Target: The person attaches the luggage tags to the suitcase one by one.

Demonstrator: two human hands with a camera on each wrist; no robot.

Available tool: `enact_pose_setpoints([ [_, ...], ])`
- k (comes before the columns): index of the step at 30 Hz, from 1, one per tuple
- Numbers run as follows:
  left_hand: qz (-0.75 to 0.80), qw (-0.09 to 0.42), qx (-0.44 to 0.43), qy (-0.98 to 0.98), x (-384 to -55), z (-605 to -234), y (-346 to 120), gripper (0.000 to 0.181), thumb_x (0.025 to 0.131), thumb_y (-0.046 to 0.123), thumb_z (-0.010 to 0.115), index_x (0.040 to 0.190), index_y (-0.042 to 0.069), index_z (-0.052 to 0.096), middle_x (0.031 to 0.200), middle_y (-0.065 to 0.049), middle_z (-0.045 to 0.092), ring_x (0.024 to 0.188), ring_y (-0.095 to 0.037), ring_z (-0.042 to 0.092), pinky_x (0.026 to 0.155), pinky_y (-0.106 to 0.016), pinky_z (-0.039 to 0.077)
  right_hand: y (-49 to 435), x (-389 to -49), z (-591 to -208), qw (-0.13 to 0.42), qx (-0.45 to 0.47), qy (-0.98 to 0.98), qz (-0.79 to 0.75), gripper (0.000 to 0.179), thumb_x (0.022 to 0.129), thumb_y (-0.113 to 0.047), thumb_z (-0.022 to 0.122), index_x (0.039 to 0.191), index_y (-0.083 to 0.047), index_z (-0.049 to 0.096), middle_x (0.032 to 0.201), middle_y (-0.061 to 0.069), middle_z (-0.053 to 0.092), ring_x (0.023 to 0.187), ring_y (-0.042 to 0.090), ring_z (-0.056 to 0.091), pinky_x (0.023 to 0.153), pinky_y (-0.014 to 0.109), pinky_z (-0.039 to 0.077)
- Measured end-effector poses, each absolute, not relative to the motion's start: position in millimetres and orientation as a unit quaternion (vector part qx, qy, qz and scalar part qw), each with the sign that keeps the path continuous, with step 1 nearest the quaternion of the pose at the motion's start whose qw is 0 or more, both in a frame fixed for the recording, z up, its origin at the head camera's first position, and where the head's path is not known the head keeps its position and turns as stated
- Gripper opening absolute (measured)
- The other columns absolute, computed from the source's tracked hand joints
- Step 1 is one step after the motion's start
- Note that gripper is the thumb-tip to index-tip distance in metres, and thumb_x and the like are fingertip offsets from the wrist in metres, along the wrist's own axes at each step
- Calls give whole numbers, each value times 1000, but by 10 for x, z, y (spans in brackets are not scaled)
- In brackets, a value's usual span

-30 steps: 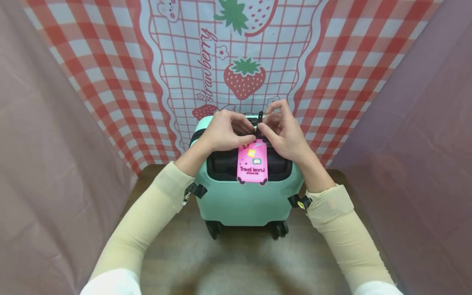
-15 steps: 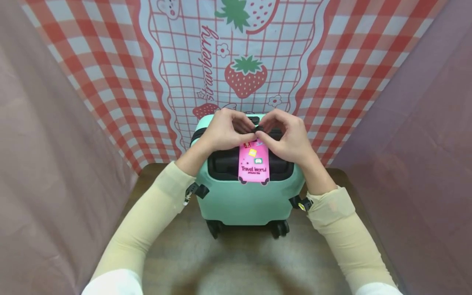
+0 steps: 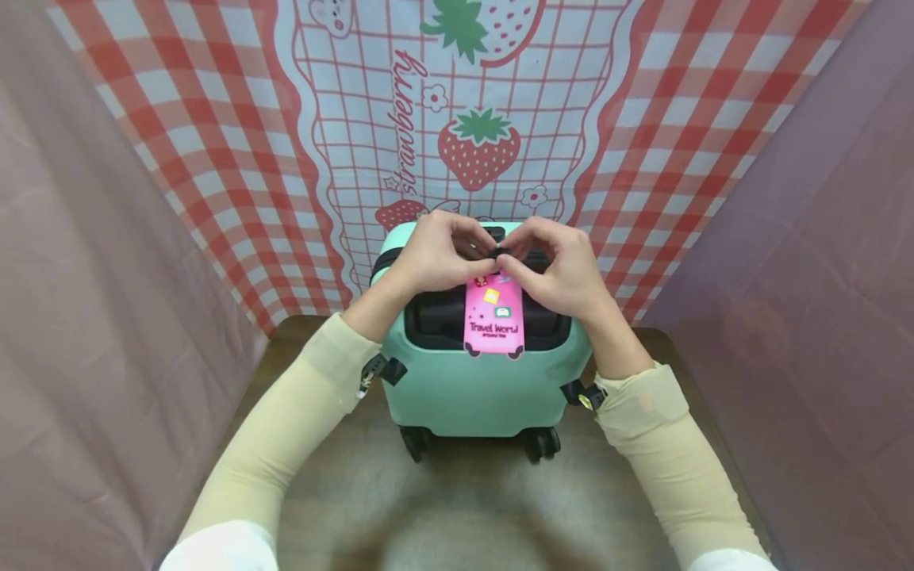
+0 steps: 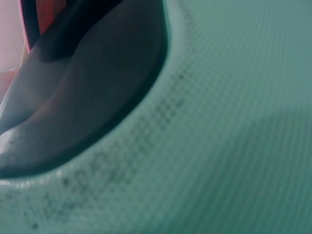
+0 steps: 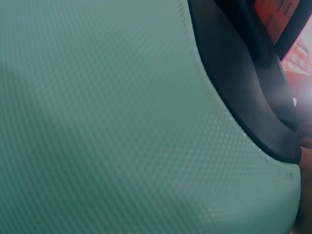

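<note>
A mint-green suitcase (image 3: 485, 396) stands upright in the head view, a black recess in its near side. A pink luggage tag (image 3: 494, 325) lettered "Travel World" hangs over that recess by a black strap (image 3: 503, 253). My left hand (image 3: 433, 254) pinches the strap from the left between thumb and fingers. From the other side my right hand (image 3: 560, 262) pinches it too, the fingertips of both hands almost meeting. How the strap is threaded is hidden by the fingers. Both wrist views mostly show the green shell (image 4: 243, 97) and black recess (image 5: 229, 73).
The suitcase's black wheels (image 3: 543, 444) rest on a brown wooden table (image 3: 357, 507). Close behind it hangs a red-and-white checked cloth (image 3: 236, 159) with strawberries. Pinkish curtains (image 3: 93, 317) enclose both sides.
A second ago the strap's end stuck up between my hands and my right hand was raised, fingers looser. It has come down to the strap, level with my left hand, which stays put.
</note>
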State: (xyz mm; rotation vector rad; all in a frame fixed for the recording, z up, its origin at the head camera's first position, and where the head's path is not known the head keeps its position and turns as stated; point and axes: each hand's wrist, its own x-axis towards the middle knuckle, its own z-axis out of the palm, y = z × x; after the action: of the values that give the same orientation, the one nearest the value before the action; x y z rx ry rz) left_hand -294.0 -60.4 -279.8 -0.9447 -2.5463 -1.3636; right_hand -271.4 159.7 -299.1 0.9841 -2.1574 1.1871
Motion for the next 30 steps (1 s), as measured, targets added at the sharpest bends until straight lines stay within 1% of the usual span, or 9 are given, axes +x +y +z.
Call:
enact_pose_setpoints([
  [6,-453,53,-308,-835,-2944,-2796,-603,20,86,18,87,103,9,83,100,-7,82,90,-17,81,81,-32,65,1599,-2725,-3004,251,363,-789,426,16,89,-5,83,100,-1,74,93,9,71,82,10,64,76,17,54],
  [10,-452,50,-307,-836,-2939,-2793,-604,20,86,20,87,103,9,83,100,-7,82,90,-17,81,81,-32,65,1594,-2732,-2998,255,359,-796,415,19,90,-7,83,105,-1,73,95,9,73,81,11,66,76,17,54],
  [15,-450,50,-306,-838,-2943,-2796,-606,21,86,20,88,103,9,83,100,-7,81,90,-16,81,80,-32,64,1593,-2741,-2998,256,353,-799,413,19,90,-7,83,103,0,71,93,9,74,81,13,68,75,17,54],
  [24,-445,54,-302,-841,-2936,-2806,-606,21,86,21,88,102,9,83,98,-7,82,88,-16,81,80,-32,64,1592,-2720,-2998,253,345,-806,408,17,91,-10,83,103,-2,74,94,8,75,81,12,69,77,16,55],
  [30,-441,58,-304,-843,-2936,-2802,-606,21,86,21,87,103,8,83,98,-7,82,88,-17,80,81,-32,64,1591,-2723,-2996,254,355,-801,411,21,89,-6,84,105,0,72,97,10,73,81,12,66,77,16,55],
])
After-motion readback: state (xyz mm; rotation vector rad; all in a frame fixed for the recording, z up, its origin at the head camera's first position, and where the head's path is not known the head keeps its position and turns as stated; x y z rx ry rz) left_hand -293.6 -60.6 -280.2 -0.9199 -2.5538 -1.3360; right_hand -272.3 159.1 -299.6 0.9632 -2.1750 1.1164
